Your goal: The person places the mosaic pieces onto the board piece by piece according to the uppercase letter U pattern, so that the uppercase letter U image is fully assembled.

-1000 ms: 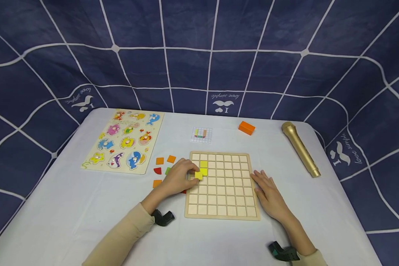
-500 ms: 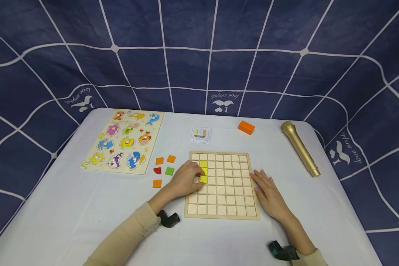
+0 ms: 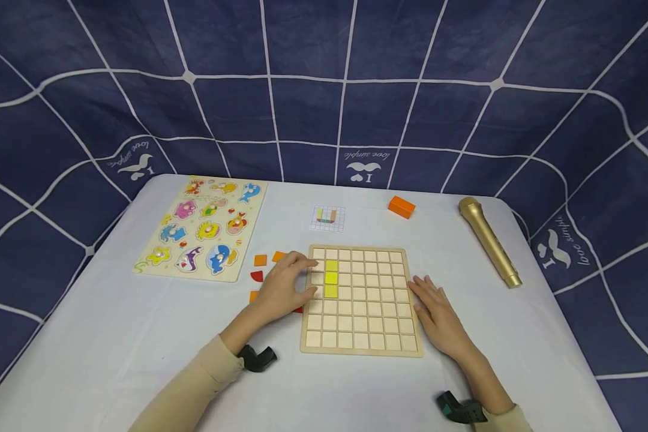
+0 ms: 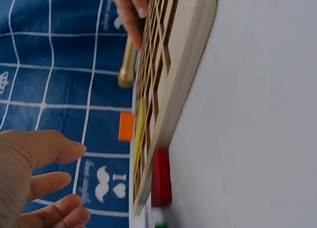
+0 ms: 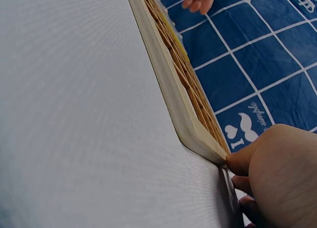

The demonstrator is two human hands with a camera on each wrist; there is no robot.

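Note:
A square wooden grid board [image 3: 362, 353] lies on the table, with three yellow square tiles [image 3: 331, 278] in a column of its cells near the upper left. Above the board's left edge hovers my left hand [image 3: 282, 291], thumb and fingers spread apart with nothing between them. My right hand [image 3: 438, 318] lies with extended fingers against the board's right edge; in the right wrist view its thumb touches the board's corner. Orange tiles [image 3: 260, 260] and a red quarter-round piece [image 3: 256, 276] lie left of the board. A red block [image 4: 161, 178] shows beside the frame, partly under my left hand from above.
A small pattern card [image 3: 327, 219] lies beyond the board. At the back are an orange block [image 3: 402, 207] and, further right, a gold microphone [image 3: 490, 242]. A sea-animal peg puzzle [image 3: 200, 231] occupies the table's left side.
My left hand set a third yellow tile into the cell below the other two, let go of it, and drew back to the left. My right hand stayed at the board's edge.

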